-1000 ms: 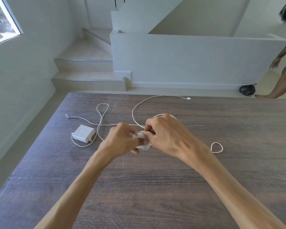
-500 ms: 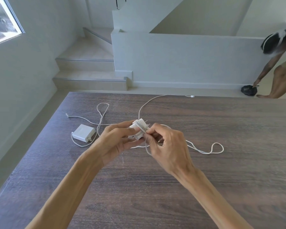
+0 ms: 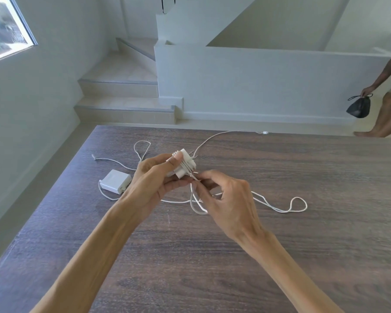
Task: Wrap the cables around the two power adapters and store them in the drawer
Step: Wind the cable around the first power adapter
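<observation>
Dark wood table (image 3: 303, 256) first. Above its middle, the left hand (image 3: 154, 184) grips the charger (image 3: 184, 164), now turned up so more wraps show; wrapping is going well. Its prongs point away, its long side tipped up-left. The right hand (image 3: 226, 199) pinches the cord (image 3: 280, 207). Left of the charger lies the second charger (image 3: 115, 181), unwrapped.

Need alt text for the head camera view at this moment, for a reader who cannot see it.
The left hand grips a white power adapter partly wound with its cable, which the right hand pinches just below it. A second adapter lies unwrapped on the dark wooden table, to the left; a person carrying a black bag stands beyond.
</observation>
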